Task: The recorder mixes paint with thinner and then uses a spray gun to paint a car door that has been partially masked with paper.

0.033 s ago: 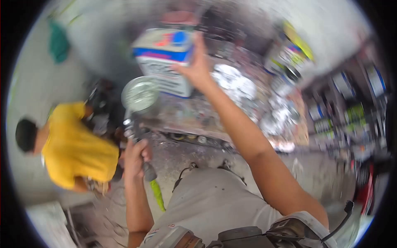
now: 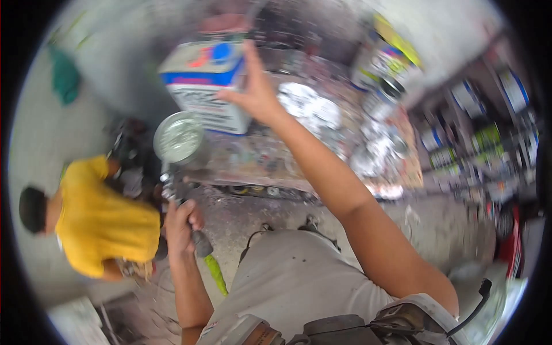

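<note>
In my left hand (image 2: 183, 223) is a paint spray gun, its grey handle (image 2: 201, 244) wrapped by my fingers. The gun's round cup (image 2: 180, 137) is uncovered at the top and holds pale green liquid. My right hand (image 2: 253, 98) grips the right side of a rectangular white and blue can (image 2: 210, 92) with a blue cap, its thumb across the front face. The can is just beyond the cup, at the far left of the workbench (image 2: 253, 167); whether its base rests on the bench, I cannot tell.
A lime-green hose (image 2: 214, 275) hangs below the gun. Crumpled shiny foil (image 2: 310, 106), a metal tin (image 2: 382, 98) and a yellow-topped bag (image 2: 391, 54) are on the stained bench. Shelves of tins (image 2: 468, 98) line the right. A person in a yellow shirt (image 2: 106, 218) bends at left.
The view has turned slightly, so the bench, can and spray gun appear further left and the person in yellow lower. Both hands keep their hold.
</note>
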The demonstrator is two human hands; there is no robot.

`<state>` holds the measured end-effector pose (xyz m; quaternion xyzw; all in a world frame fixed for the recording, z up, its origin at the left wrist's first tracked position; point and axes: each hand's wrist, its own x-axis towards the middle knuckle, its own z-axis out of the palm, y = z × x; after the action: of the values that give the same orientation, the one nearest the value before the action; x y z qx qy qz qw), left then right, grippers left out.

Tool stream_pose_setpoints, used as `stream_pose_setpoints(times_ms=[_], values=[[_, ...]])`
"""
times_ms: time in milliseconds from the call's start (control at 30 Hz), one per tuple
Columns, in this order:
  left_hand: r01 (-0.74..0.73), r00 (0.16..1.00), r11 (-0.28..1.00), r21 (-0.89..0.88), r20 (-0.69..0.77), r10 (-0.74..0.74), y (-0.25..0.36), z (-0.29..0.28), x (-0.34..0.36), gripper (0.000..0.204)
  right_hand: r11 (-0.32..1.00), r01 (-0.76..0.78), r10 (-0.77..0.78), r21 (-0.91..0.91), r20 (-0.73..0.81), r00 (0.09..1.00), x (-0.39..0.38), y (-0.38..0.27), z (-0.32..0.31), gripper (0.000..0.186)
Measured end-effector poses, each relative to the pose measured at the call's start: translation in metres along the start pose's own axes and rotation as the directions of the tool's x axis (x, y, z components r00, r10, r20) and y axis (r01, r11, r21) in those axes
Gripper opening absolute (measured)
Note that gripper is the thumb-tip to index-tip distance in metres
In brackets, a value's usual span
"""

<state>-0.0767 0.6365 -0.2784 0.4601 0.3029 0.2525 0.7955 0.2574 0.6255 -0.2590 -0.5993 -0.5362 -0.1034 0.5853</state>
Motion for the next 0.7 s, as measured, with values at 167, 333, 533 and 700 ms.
stream_pose_setpoints(times_ms=[167, 333, 533, 700], values=[[0.056, 0.993, 0.998, -0.032, 0.103, -0.053, -0.021, 0.042, 0.011, 0.038, 0.802, -0.414, 0.578, -0.430, 0.388, 0.718, -0.044, -0.029, -0.169, 0.064], [0.189, 0.945, 0.981, 0.049, 0.261, -0.195, -0.058, 0.080, 0.022, 0.050, 0.476, -0.206, 0.737, -0.855, 0.260, 0.624, -0.135, 0.011, -0.358, 0.076], [0.200, 0.916, 0.968, 0.149, 0.322, -0.239, -0.086, 0.139, 0.017, 0.035, 0.464, -0.303, 0.863, -0.832, 0.348, 0.367, -0.159, 0.023, -0.401, 0.098], [0.218, 0.914, 0.962, 0.166, 0.310, -0.261, -0.107, 0.162, 0.016, 0.018, 0.515, -0.241, 0.818, -0.823, 0.388, 0.425, -0.146, 0.006, -0.424, 0.096]])
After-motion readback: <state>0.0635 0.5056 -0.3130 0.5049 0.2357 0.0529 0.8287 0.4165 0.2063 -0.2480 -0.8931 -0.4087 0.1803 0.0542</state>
